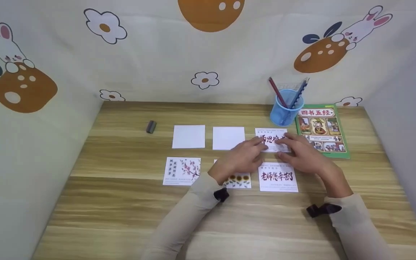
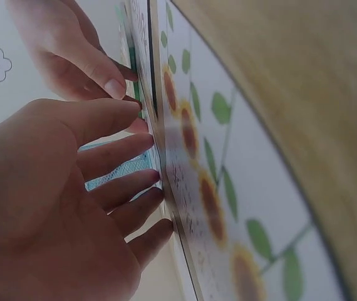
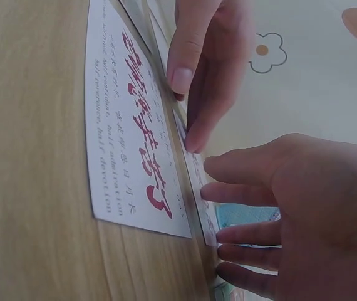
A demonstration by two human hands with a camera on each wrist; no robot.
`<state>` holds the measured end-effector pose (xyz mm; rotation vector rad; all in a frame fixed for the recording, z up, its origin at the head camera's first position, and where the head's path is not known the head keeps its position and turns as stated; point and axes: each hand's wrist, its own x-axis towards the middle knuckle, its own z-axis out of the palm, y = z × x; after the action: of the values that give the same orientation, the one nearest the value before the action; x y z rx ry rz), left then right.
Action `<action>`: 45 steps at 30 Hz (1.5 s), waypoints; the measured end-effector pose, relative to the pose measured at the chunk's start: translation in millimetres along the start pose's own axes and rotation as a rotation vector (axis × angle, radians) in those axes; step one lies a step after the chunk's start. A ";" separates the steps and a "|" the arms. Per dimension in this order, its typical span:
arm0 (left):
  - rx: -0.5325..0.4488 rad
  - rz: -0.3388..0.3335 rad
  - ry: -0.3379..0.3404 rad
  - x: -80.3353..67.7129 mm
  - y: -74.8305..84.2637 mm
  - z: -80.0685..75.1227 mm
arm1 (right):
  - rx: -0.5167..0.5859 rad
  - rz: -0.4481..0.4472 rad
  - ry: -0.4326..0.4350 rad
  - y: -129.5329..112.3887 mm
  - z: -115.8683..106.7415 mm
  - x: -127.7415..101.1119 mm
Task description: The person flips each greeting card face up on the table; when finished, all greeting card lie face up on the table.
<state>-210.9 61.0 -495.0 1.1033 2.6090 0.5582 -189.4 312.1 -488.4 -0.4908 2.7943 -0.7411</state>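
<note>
On the desk, we see left hand and right hand, fingers spread, touching the farther calligraphy card, seemingly steadying it.

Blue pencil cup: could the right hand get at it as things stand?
Probably yes. The right hand touches the upper lettered card, just in front of the blue pencil cup; that card lies flat, and nothing upright appears to stand between hand and cup.
</note>
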 end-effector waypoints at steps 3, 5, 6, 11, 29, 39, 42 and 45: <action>-0.021 -0.007 -0.009 -4.2 -0.9 -2.1 | -0.001 0.004 -0.004 -2.8 -1.2 -0.2; -0.034 -0.012 -0.002 -9.1 -2.7 -4.6 | 0.000 0.006 0.007 -5.7 -1.5 0.2; -0.038 -0.017 0.005 -12.7 -4.3 -6.2 | 0.002 0.005 0.019 -7.8 -1.0 1.0; -0.055 -0.092 0.054 -40.1 -20.7 -16.6 | 0.027 -0.056 0.097 -22.7 10.9 9.7; -0.166 -0.342 0.183 -87.5 -61.4 -22.9 | -0.022 -0.115 -0.022 -84.5 50.1 53.8; -0.394 -0.364 0.238 -85.2 -60.0 -23.3 | 0.072 -0.130 -0.048 -80.2 49.2 51.6; -0.617 -0.399 0.293 -84.8 -61.4 -27.1 | 0.109 -0.151 -0.031 -79.4 48.8 53.9; -0.842 -0.445 0.330 -85.0 -62.1 -30.6 | 0.149 -0.161 -0.015 -78.8 48.9 55.9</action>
<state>-203.6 -48.2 -488.0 0.1695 2.3054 1.6047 -206.5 205.5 -496.1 -0.6962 2.6828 -0.9657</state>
